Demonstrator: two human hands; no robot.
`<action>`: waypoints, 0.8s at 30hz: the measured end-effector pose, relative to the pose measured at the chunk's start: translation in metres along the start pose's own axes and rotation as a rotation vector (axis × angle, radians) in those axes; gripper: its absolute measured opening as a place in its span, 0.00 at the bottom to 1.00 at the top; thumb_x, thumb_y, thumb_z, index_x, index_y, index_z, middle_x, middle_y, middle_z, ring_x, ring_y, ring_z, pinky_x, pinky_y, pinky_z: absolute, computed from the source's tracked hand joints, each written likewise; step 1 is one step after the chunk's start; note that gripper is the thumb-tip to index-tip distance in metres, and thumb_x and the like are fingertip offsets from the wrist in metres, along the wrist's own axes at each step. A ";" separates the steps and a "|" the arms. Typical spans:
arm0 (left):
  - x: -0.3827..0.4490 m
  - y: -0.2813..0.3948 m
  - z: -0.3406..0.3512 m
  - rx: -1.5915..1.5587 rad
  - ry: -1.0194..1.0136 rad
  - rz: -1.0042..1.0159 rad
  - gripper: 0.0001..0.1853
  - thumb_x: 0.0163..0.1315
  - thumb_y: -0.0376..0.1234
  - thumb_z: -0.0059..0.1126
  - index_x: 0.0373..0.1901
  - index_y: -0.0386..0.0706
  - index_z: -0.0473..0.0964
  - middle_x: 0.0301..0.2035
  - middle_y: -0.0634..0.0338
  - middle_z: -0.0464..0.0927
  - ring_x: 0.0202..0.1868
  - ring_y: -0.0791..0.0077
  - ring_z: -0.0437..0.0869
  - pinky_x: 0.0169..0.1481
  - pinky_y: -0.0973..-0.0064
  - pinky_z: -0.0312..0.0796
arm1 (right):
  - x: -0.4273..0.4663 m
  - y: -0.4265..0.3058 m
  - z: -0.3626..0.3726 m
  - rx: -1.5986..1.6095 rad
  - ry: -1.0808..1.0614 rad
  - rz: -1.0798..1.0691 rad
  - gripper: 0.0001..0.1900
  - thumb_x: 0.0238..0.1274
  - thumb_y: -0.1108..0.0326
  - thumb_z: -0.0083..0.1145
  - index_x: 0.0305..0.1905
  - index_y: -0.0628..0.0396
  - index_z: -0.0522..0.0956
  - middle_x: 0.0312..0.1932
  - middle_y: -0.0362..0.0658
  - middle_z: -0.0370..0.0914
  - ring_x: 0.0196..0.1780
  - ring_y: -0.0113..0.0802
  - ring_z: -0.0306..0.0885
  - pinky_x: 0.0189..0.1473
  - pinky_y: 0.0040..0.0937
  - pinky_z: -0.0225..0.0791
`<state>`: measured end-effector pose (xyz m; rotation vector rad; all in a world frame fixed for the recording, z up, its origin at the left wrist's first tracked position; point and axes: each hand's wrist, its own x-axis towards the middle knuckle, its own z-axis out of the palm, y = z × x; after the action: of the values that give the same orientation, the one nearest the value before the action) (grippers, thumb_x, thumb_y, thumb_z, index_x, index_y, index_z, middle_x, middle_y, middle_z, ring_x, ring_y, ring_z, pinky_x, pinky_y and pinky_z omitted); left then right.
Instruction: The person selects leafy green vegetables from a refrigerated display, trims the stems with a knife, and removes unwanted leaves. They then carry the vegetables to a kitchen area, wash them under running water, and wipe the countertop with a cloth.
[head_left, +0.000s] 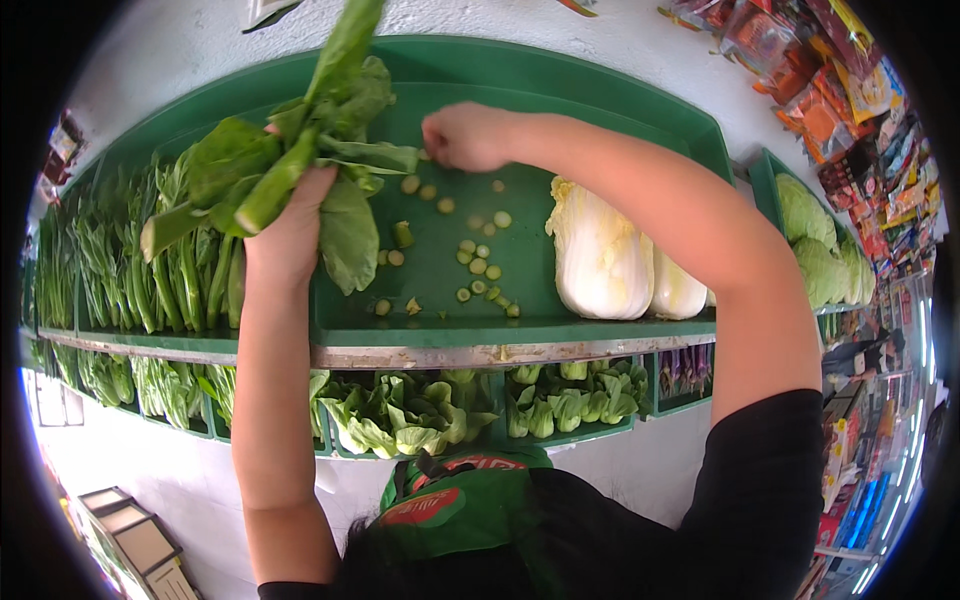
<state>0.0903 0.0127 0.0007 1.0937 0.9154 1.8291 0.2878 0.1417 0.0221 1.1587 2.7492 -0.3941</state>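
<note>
My left hand (289, 232) grips a bunch of leafy greens with thick cut stems (281, 184), raised over the left part of a green plastic tray (427, 331). Broad leaves hang down beside my wrist and others point up and away. To the right of the bunch is my right hand (472, 139), blurred, with its fingers curled close to the tip of one leaf. Whether it holds something is hidden. Below the hands, several round cut stem ends (478, 265) lie scattered on the tray floor, along with a short stem piece (403, 234).
Napa cabbages (604, 255) stand in the tray's right part, under my right forearm. Upright leafy stalks (180, 281) fill the section at left. A lower shelf holds lettuce-like greens (409, 412) and bok choy (574, 405). Packaged snacks (817, 112) hang at far right.
</note>
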 end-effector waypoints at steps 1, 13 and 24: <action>0.002 0.004 0.001 -0.046 0.005 -0.023 0.23 0.57 0.19 0.56 0.56 0.35 0.71 0.49 0.56 0.76 0.51 0.71 0.78 0.57 0.72 0.71 | 0.008 0.003 -0.004 -0.104 0.047 -0.002 0.14 0.57 0.63 0.57 0.45 0.57 0.75 0.43 0.51 0.77 0.48 0.45 0.77 0.49 0.40 0.70; 0.003 0.004 0.003 -0.041 -0.068 -0.001 0.22 0.57 0.20 0.57 0.55 0.36 0.70 0.48 0.58 0.76 0.48 0.73 0.77 0.55 0.74 0.71 | 0.027 -0.042 0.050 -0.037 0.187 -0.239 0.16 0.57 0.61 0.55 0.47 0.58 0.78 0.50 0.53 0.74 0.55 0.53 0.73 0.56 0.46 0.69; 0.002 0.002 0.008 0.038 -0.095 0.006 0.26 0.55 0.17 0.56 0.58 0.35 0.67 0.50 0.56 0.75 0.52 0.71 0.77 0.58 0.71 0.71 | -0.055 -0.012 0.011 -0.065 -0.028 0.368 0.25 0.55 0.72 0.55 0.59 0.57 0.66 0.57 0.60 0.65 0.56 0.58 0.71 0.55 0.44 0.69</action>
<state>0.0967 0.0156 0.0062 1.1973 0.8951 1.7553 0.3178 0.0928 0.0259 1.5838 2.4299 -0.2707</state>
